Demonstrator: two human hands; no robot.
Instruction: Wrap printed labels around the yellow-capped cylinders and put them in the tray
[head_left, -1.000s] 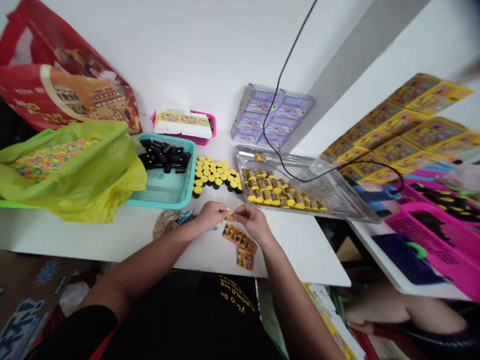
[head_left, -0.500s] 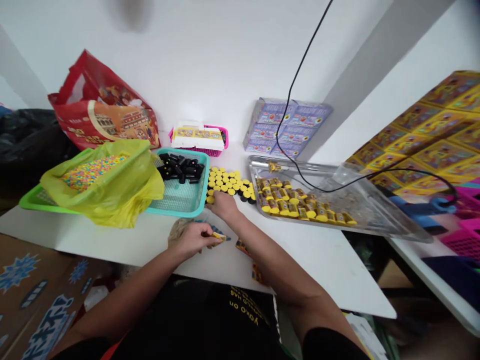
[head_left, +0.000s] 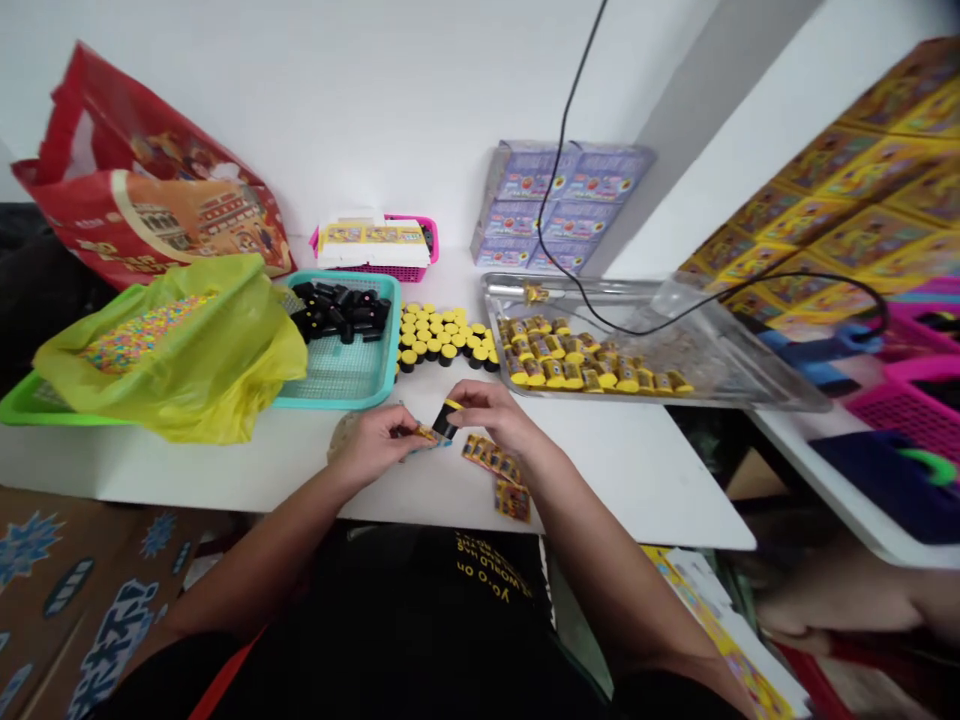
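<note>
- White table [head_left: 645,490], tubs stacked behind both hands.
- Right hand [head_left: 491,415] pinches a black tube [head_left: 448,418]; stickers [head_left: 499,468] just under it.
- Left hand [head_left: 375,445] pinches a label [head_left: 426,434], touching the tube.

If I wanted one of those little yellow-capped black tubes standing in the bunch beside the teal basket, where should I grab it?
Probably by the yellow cap, from straight above. The yellow-capped tubes stand upright and packed close on the white table, so their black sides are mostly walled in and only the tops are free. One on the near edge is likely easiest. The right hand pinches one near its cap.
</note>
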